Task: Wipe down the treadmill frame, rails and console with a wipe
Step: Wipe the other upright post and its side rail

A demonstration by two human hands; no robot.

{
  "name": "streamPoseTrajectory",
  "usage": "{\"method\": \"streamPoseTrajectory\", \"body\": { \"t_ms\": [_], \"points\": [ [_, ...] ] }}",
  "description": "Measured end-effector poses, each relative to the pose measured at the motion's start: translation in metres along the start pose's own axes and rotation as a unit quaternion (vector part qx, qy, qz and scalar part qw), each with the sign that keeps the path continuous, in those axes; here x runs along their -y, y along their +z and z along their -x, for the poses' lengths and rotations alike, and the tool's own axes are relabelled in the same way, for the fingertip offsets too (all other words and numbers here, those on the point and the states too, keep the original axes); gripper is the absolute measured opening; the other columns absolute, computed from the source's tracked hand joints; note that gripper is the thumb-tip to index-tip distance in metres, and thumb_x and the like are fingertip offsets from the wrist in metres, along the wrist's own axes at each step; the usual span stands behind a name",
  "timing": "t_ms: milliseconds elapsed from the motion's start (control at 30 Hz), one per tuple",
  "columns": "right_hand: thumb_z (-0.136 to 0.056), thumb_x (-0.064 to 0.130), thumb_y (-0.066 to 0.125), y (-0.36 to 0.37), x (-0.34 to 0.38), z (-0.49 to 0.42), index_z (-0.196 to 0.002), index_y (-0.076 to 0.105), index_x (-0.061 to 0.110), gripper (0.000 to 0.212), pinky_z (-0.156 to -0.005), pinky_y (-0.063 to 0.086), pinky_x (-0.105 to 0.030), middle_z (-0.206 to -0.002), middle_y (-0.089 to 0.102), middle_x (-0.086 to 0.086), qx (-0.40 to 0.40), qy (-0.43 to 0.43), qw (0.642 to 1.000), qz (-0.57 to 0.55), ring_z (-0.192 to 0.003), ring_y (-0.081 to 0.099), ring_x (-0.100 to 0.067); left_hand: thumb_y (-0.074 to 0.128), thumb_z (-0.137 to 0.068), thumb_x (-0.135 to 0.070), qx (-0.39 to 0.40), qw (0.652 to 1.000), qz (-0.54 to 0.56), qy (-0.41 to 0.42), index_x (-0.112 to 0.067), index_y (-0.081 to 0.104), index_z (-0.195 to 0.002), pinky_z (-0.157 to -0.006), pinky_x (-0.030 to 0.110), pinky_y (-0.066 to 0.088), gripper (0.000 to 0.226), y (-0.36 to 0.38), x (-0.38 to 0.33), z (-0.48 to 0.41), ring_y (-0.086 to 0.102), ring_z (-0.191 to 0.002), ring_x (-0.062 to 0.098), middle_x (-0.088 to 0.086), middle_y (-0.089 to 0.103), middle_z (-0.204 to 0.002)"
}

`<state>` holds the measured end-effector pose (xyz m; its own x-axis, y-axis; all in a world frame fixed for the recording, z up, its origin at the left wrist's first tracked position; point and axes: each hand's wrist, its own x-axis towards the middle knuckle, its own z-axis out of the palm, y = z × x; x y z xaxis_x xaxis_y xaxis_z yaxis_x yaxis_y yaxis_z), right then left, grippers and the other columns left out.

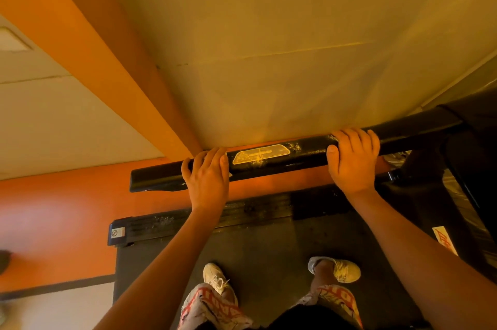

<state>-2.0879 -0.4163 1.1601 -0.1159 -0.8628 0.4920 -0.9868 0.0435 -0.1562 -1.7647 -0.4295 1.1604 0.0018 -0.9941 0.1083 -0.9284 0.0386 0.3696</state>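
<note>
A black treadmill handrail [279, 161] runs across the middle of the view, with a worn yellowish sticker [261, 153] on its top. My left hand [207, 176] grips the rail just left of the sticker. My right hand [352, 160] grips it to the sticker's right, fingers curled over the top. A small white bit shows under my left hand's thumb; I cannot tell whether it is a wipe. Below lies the dark treadmill belt [269, 243], where my two feet stand in light sneakers.
A black ribbed side rail [166, 223] of the deck lies under the handrail, with a small warning label at its left end. Beyond it rises a wall, orange low down and cream above. At the right edge stands more black treadmill frame [462, 157].
</note>
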Motion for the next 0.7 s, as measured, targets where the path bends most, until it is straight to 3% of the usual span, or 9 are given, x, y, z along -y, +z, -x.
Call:
{"method": "streamPoseTrajectory", "body": {
  "t_ms": [233, 367, 467, 567, 633, 700],
  "points": [
    [-0.104, 0.032, 0.035, -0.001, -0.003, 0.000, -0.116, 0.067, 0.003, 0.044, -0.111, 0.031, -0.052, -0.117, 0.066, -0.017, 0.007, -0.006, 1.000, -0.005, -0.114, 0.056, -0.035, 0.018, -0.109, -0.036, 0.032, 0.999, -0.026, 0.021, -0.025, 0.061, -0.131, -0.112, 0.054, 0.030, 0.049, -0.007, 0.008, -0.003, 0.054, -0.127, 0.024, 0.000, 0.067, -0.127],
    [-0.104, 0.033, 0.033, 0.000, -0.005, 0.000, -0.116, 0.066, 0.004, 0.046, -0.112, 0.030, -0.051, -0.117, 0.066, -0.017, 0.015, -0.007, 1.000, -0.003, -0.115, 0.056, -0.035, 0.013, -0.108, -0.042, 0.036, 0.999, -0.005, -0.023, -0.027, 0.063, -0.130, -0.117, 0.061, 0.019, 0.056, -0.005, -0.015, -0.002, 0.050, -0.132, 0.024, -0.002, 0.065, -0.131],
    [-0.104, 0.033, 0.034, -0.001, -0.007, 0.000, -0.117, 0.066, 0.004, 0.045, -0.112, 0.029, -0.051, -0.119, 0.066, -0.017, 0.022, -0.020, 1.000, -0.003, -0.116, 0.055, -0.034, 0.011, -0.107, -0.044, 0.077, 0.997, -0.019, 0.015, -0.028, 0.059, -0.134, -0.118, 0.061, 0.016, 0.058, -0.008, -0.018, -0.006, 0.049, -0.135, 0.023, -0.002, 0.062, -0.135],
    [-0.103, 0.032, 0.036, -0.003, -0.003, -0.001, -0.118, 0.066, 0.004, 0.044, -0.114, 0.028, -0.051, -0.119, 0.066, -0.017, 0.023, -0.009, 1.000, -0.004, -0.116, 0.055, -0.034, 0.028, -0.108, -0.035, 0.093, 0.992, -0.066, 0.054, -0.024, 0.057, -0.136, -0.118, 0.060, 0.019, 0.042, -0.017, 0.006, -0.007, 0.051, -0.136, 0.027, 0.002, 0.063, -0.137],
    [-0.103, 0.031, 0.036, -0.003, 0.000, 0.000, -0.118, 0.066, 0.004, 0.043, -0.114, 0.028, -0.051, -0.119, 0.066, -0.017, 0.021, 0.000, 1.000, 0.000, -0.116, 0.055, -0.034, 0.032, -0.108, -0.031, 0.082, 0.995, -0.055, 0.012, -0.022, 0.061, -0.129, -0.118, 0.063, 0.020, 0.037, -0.021, 0.023, -0.006, 0.051, -0.135, 0.027, 0.003, 0.065, -0.133],
    [-0.103, 0.031, 0.036, -0.002, 0.001, 0.000, -0.118, 0.066, 0.004, 0.043, -0.115, 0.028, -0.051, -0.119, 0.066, -0.017, 0.018, 0.004, 1.000, 0.003, -0.116, 0.056, -0.034, 0.021, -0.110, -0.035, 0.064, 0.997, -0.031, -0.041, -0.024, 0.063, -0.124, -0.119, 0.063, 0.017, 0.045, -0.019, 0.020, -0.005, 0.050, -0.135, 0.025, 0.001, 0.065, -0.130]
  ]
}}
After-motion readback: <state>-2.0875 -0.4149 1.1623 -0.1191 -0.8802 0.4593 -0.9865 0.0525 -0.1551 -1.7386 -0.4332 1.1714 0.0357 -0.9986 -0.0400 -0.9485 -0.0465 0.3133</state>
